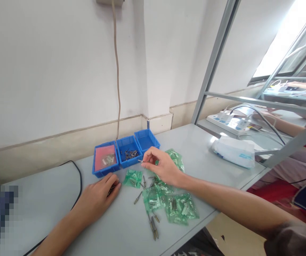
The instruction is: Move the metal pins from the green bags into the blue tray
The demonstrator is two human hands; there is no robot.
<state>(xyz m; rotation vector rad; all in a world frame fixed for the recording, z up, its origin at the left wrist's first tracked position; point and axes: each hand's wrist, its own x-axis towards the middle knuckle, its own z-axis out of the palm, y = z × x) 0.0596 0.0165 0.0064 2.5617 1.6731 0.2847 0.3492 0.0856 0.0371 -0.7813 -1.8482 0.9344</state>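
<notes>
My right hand (163,165) is closed, its thumb and forefinger pinching a small metal screw (140,161) beside the middle blue bin (127,163). Dark screws (131,154) lie in that bin. My left hand (102,192) rests curled on the table in front of the left bin (106,173); dark metal bits show under its fingers, too hidden to name. Between and below my hands are green plastic bags (182,209) of metal and white parts. Several loose metal bolts (154,227) with sleeves lie near the table's front edge.
The left bin holds a pink sheet (99,156) and a clear bag of pale parts. A right blue bin (146,140) adjoins. A black cable (80,174) runs on the left. At right are a white pack (234,151), a power strip (229,122), a metal frame (213,60) and another person's arm (283,124).
</notes>
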